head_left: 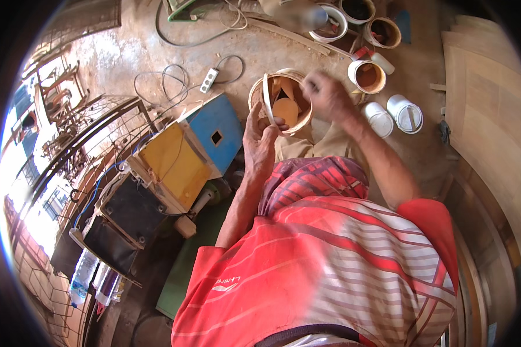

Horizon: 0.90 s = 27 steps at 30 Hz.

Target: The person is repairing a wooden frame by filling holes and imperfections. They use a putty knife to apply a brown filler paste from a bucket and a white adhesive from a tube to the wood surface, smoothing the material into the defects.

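A pale round bucket [301, 122] stands just beyond my knees, with brown walls inside and an orange-tan round piece [285, 111] in it, next to some flat brown pieces. My left hand [261, 134] is at the near left of its rim, fingers closed around the lower end of a thin, pale, curved strip [267, 95]. The strip stands up along the left of the bucket's mouth. Over the right of the rim is my right hand [328, 97], its fingers curled but smeared by motion. Whether it holds anything does not show.
To the right stand white tubs [378, 120] and an orange-stained tub [369, 78], with more buckets [383, 33] behind. A power strip [209, 80] and its looping cord lie far left. Blue [214, 134] and yellow [175, 168] panelled boxes flank my left arm. Boards [486, 104] lean at the right.
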Each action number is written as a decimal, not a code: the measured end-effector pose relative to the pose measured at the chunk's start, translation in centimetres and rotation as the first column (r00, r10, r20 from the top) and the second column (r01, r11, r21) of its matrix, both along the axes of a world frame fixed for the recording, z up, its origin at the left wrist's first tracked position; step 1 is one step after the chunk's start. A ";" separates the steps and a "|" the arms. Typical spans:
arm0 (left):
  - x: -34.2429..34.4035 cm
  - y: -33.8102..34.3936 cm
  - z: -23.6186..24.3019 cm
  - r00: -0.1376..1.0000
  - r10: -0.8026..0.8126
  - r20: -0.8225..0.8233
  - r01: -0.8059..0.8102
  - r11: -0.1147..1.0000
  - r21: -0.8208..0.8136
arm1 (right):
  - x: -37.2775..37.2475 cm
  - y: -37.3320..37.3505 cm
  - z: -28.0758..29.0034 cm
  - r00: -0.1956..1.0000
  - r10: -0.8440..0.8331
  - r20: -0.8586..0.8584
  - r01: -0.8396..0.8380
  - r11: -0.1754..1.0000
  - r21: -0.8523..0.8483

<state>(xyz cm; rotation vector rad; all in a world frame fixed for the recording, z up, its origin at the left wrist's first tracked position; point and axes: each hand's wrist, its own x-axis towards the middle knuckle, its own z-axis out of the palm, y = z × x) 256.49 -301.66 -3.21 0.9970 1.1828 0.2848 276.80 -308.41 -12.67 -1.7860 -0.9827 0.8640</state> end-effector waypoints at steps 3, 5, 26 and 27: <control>1.3 -0.5 0.5 0.991 -0.132 -0.017 0.133 0.988 0.072 | -5.3 -1.1 -3.8 0.917 0.358 0.178 -0.285 0.897 -0.337; 1.7 -1.0 0.5 0.986 -0.164 0.011 0.162 0.983 0.090 | -7.3 -1.1 -5.9 0.896 0.360 0.262 -0.242 0.888 -0.391; 1.3 -1.8 -0.5 0.959 -0.281 0.037 0.281 0.960 -0.014 | -7.4 -1.1 -7.4 0.877 0.479 0.043 -0.366 0.722 -0.588; 1.0 -1.7 -0.7 0.960 -0.279 0.031 0.279 0.960 -0.017 | -7.7 -1.3 -7.8 0.892 0.445 0.073 -0.332 0.757 -0.562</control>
